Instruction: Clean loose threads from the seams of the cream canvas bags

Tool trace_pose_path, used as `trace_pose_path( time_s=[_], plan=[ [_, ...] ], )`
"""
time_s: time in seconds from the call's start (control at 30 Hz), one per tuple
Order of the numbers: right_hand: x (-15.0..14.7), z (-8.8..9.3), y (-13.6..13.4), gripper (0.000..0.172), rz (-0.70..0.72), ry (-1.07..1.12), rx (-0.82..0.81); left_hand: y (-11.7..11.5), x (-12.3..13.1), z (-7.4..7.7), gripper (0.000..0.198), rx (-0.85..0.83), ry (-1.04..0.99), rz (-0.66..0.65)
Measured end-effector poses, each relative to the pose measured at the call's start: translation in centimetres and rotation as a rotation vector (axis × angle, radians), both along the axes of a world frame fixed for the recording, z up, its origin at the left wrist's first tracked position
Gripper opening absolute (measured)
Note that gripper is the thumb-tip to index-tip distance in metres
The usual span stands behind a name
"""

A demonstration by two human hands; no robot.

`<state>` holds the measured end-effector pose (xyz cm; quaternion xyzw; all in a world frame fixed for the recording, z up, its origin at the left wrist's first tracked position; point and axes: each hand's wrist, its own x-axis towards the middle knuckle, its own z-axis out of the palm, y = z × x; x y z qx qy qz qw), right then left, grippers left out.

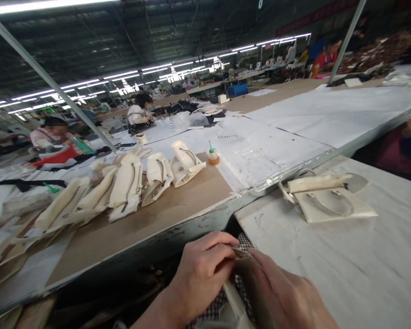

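Note:
My left hand and my right hand are close together at the bottom centre, below the table edge. Both pinch a small tan piece of material between their fingers, and a cream strap runs down beneath them over checked fabric. Just to the right, on a white sheet, lies a cream handbag on its side. A row of several cream handbags stands on the brown table top to the upper left.
A small glue bottle with a green cap stands behind the row of bags. White sheets cover the long table. Other people sit at tables further back. A metal pole slants across on the left.

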<state>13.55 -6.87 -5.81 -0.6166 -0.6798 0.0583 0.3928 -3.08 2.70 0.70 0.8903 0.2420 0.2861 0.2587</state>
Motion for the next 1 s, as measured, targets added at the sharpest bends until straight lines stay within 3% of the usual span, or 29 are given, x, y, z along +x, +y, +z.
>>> trace_pose_path(
  time_s=[0.13, 0.27, 0.4, 0.53, 0.8, 1.0],
  plan=[
    [0.7, -0.7, -0.2, 0.027, 0.013, -0.074, -0.085, 0.9, 0.3, -1.0, 0.019, -0.157, -0.071, -0.138],
    [1.2, -0.8, 0.4, 0.023, 0.015, -0.056, -0.154, 1.4, 0.4, -2.8, 0.018, -0.167, -0.144, -0.123],
    [1.5, -0.5, 0.8, 0.024, 0.026, 0.038, -0.212, 1.5, 0.6, -3.6, 0.02, -0.128, -0.196, -0.1],
    [2.2, 0.0, 1.1, 0.019, 0.073, 0.071, -0.185, 1.5, 1.0, -3.9, 0.02, -0.142, -0.202, -0.121],
    [3.6, 1.4, 1.6, 0.025, 0.181, -0.098, -0.074, 1.8, 1.8, -3.6, 0.017, -0.204, -0.145, -0.228],
    [3.5, 1.6, 1.5, 0.023, 0.147, -0.181, 0.001, 2.0, 1.5, -3.0, 0.017, -0.168, -0.102, -0.305]
  ],
)
